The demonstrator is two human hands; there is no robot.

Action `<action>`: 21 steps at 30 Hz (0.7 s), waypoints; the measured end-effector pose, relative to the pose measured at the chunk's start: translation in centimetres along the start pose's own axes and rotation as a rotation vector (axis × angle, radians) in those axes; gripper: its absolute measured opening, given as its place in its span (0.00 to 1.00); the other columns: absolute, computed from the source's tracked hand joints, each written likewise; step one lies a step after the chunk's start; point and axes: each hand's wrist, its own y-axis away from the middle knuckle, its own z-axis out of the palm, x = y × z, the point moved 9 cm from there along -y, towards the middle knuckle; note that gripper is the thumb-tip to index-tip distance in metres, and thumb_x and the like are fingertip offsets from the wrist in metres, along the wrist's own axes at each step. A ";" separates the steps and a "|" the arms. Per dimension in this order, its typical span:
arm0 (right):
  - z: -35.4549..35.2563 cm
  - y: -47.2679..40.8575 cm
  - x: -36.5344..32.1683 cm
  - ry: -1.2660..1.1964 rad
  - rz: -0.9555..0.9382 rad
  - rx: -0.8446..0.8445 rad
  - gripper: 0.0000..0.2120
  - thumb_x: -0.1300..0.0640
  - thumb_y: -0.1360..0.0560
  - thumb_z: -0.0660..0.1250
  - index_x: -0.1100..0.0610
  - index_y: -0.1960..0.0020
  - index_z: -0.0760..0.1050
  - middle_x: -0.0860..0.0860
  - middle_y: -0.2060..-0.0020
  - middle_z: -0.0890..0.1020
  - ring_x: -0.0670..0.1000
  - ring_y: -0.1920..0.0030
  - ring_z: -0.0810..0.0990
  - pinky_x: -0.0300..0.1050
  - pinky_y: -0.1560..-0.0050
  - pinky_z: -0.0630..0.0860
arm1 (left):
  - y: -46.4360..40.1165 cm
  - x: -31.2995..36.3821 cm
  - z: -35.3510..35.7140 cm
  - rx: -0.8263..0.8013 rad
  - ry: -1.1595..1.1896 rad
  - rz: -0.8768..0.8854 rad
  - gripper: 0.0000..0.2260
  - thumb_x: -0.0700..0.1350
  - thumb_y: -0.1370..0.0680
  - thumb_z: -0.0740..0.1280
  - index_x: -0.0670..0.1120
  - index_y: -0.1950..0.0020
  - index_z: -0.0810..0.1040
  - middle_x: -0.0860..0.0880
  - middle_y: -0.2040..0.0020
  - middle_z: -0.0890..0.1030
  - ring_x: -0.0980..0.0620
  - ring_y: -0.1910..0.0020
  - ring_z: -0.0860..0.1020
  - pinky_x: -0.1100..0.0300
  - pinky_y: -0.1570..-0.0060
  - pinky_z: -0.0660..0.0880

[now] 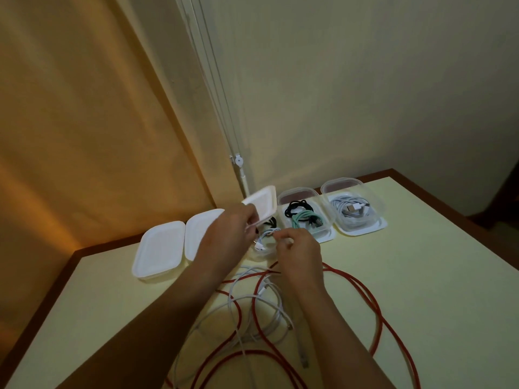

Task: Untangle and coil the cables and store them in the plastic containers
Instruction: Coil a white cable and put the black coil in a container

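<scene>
My left hand (233,228) grips a white lid (262,203), tilted up over a clear container (262,255) that holds a coiled white cable (265,237) and a black one. My right hand (299,248) hovers at that container's near right side with fingers curled; whether it pinches the white cable is unclear. Two open containers stand to the right: one (299,196) with black and mint-green cables, one (335,188) with white cables. A long red cable (375,304) and a loose white cable (233,301) lie tangled on the table in front of me.
Two closed white-lidded containers (160,248) (202,226) stand at the left. The cream table (421,262) has a brown edge; its back left corner meets an orange curtain (84,136) and a wall. A grey cable end (303,355) lies near my right forearm.
</scene>
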 end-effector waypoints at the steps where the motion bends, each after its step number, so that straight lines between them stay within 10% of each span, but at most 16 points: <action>1: 0.0 0.0 0.2 -0.012 0.016 -0.012 0.12 0.63 0.21 0.63 0.54 0.45 0.83 0.50 0.47 0.84 0.45 0.53 0.79 0.35 0.56 0.74 | -0.1 0.2 0.8 -0.016 -0.032 -0.002 0.04 0.41 0.22 0.68 0.50 0.52 0.76 0.49 0.48 0.81 0.51 0.51 0.77 0.63 0.57 0.67; 7: 0.9 0.2 0.2 -0.042 0.015 -0.072 0.12 0.66 0.21 0.64 0.57 0.43 0.82 0.47 0.49 0.80 0.42 0.49 0.76 0.24 0.55 0.67 | -0.4 -0.1 2.0 0.049 -0.014 -0.054 0.07 0.41 0.23 0.68 0.51 0.54 0.72 0.47 0.48 0.81 0.50 0.52 0.77 0.63 0.58 0.68; 11: 2.3 0.3 0.2 0.010 -0.009 -0.186 0.16 0.69 0.23 0.65 0.57 0.38 0.78 0.45 0.45 0.74 0.46 0.44 0.77 0.42 0.43 0.77 | 0.0 -1.7 0.3 0.204 0.171 -0.148 0.04 0.39 0.23 0.68 0.48 0.54 0.75 0.51 0.58 0.79 0.52 0.60 0.76 0.67 0.66 0.66; 18: 2.3 0.7 0.5 -0.116 0.059 -0.164 0.12 0.72 0.24 0.62 0.58 0.46 0.74 0.42 0.54 0.77 0.41 0.53 0.78 0.42 0.47 0.80 | 2.0 -5.2 -2.8 0.409 0.421 -0.366 0.02 0.42 0.23 0.68 0.48 0.52 0.77 0.52 0.60 0.81 0.54 0.60 0.81 0.61 0.64 0.74; 21: 1.2 0.1 -0.9 -0.111 -0.027 -0.103 0.08 0.67 0.23 0.68 0.56 0.52 0.80 0.46 0.50 0.75 0.39 0.53 0.77 0.28 0.50 0.75 | 3.5 -6.4 -3.1 0.472 0.496 -0.452 0.02 0.43 0.22 0.68 0.48 0.50 0.76 0.49 0.55 0.83 0.50 0.57 0.82 0.59 0.62 0.74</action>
